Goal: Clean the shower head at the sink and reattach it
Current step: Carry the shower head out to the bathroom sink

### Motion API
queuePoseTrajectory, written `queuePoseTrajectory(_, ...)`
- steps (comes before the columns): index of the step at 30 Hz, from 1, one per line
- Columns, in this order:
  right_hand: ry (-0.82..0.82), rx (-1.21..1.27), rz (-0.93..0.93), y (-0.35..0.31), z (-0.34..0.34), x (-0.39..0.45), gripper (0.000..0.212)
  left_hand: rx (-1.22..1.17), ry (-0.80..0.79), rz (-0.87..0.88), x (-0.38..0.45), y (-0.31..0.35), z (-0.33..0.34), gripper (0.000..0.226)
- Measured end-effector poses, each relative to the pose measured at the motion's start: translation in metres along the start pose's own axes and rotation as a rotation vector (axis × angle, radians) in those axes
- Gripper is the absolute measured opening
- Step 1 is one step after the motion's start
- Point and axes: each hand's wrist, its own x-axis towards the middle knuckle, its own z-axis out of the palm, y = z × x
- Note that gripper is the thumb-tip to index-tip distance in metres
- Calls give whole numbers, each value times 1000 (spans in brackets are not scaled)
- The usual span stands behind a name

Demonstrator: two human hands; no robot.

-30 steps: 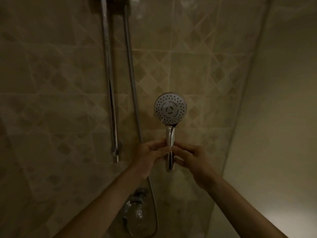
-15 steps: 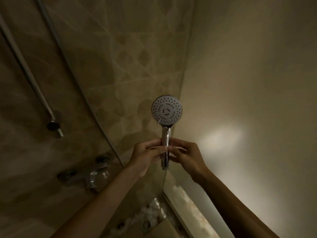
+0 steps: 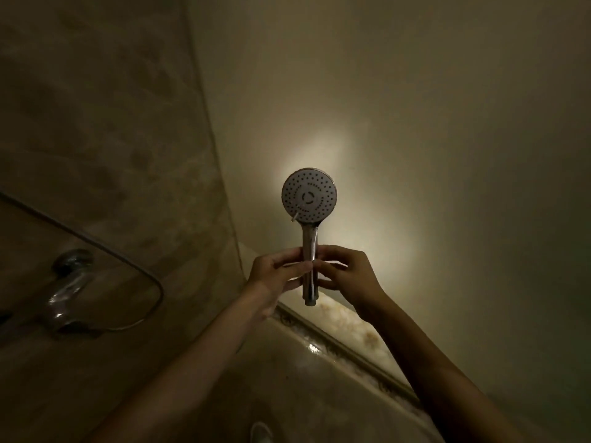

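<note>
Both hands are holding a detached shower head upright in front of a plain wall. Left hand is pinching the chrome handle from the left side, thumb and fingertips curled against the metal at mid-length. Right hand is pinching the same handle from the right, its fingers bent round the stem at about the same height, so that the two sets of fingertips are nearly meeting. Shower head is standing vertical, its round perforated spray face turned toward the viewer, a small lever projecting at the lower left of the disc. Threaded lower end of the handle is hanging free below both hands, with no hose joined to it. To the far left, a chrome mixer tap is projecting from the tiled wall, and a flexible hose is looping past it. Behind the shower head, a pale patch of light is falling on the plain wall. Below the hands, a patterned ledge is running diagonally toward the near right.
</note>
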Motion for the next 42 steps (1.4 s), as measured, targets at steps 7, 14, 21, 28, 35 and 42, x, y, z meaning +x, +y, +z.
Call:
queuePoseTrajectory(7,190,36,53,63,-75,-73,19,66,-150,-65,-31,-51,98,29)
queuePoseTrajectory(14,411,93,113,125,-149,-170,21,120,-313,-168,-67,-117,195,34)
queuePoseTrajectory(21,627,235,191,175,-199,-262,20,253,-564,-253,-99,-169,274,34)
queuePoseTrajectory(28,877,402,227,203,-223,-335,20,415,-784,-386,-120,-211,345,35)
queuePoseTrajectory(35,1230,627,246,219,-228,-397,26,565,-1002,-497,-145,-248,416,39)
queuePoseTrajectory(42,1489,819,220,248,-233,-474,28,685,-1243,-558,-206,-294,483,40)
